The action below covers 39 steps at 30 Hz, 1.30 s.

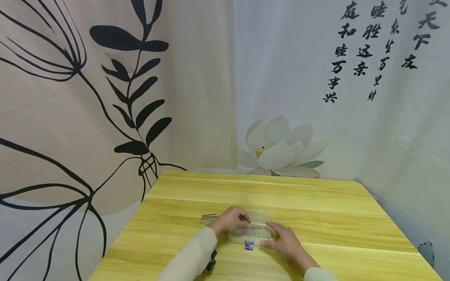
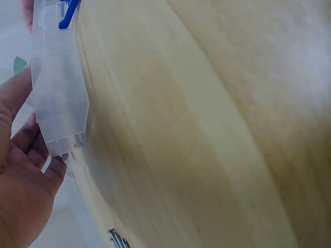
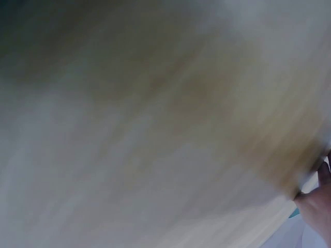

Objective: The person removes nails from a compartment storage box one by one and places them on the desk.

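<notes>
A clear plastic box (image 1: 240,239) lies with its lid (image 1: 258,215) swung back and a blue latch (image 1: 249,245) at its front. Inside are a few thin metal nails (image 1: 256,227). My left hand (image 1: 233,219) reaches over the box's left part, fingers bent down; what its fingertips hold, if anything, is hidden. In the left wrist view, that hand (image 2: 23,191) is beside the box wall (image 2: 62,98), and a nail head (image 2: 78,139) shows through the plastic. My right hand (image 1: 284,241) holds the box's right end, thumb at the front corner and fingers further back.
Several loose nails (image 1: 209,217) lie on the wooden table (image 1: 316,210), left of the box and close to my left hand. A printed cloth (image 1: 197,97) hangs behind the table. The right wrist view is mostly blurred tabletop.
</notes>
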### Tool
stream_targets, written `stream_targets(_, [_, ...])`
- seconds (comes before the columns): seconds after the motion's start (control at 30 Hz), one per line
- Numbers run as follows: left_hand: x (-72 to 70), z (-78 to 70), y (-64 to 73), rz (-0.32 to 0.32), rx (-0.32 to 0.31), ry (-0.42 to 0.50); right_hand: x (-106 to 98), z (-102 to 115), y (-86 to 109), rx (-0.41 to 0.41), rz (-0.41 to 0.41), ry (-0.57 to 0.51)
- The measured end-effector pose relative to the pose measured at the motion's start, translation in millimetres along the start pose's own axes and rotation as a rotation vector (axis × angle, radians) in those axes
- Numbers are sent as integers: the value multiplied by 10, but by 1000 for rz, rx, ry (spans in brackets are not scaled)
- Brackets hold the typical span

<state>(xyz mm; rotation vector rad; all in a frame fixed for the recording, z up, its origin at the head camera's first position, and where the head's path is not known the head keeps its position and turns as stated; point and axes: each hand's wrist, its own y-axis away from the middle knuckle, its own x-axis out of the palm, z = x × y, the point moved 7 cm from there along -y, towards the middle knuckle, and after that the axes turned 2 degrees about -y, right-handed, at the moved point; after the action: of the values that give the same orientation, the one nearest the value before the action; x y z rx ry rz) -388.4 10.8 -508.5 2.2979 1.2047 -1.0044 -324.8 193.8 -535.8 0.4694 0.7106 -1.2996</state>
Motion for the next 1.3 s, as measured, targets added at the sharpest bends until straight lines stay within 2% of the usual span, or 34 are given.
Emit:
stream_targets(0.5, [11,42,-27,5,24,-6,6,24,0,-23,2,12])
stream_targets(0.97, [51,65,-66,14,64,-87,5,29,2,-23,12,15])
stream_targets(1.3, [65,-28,-83,37,104,-178,2,31,7,-19,12,9])
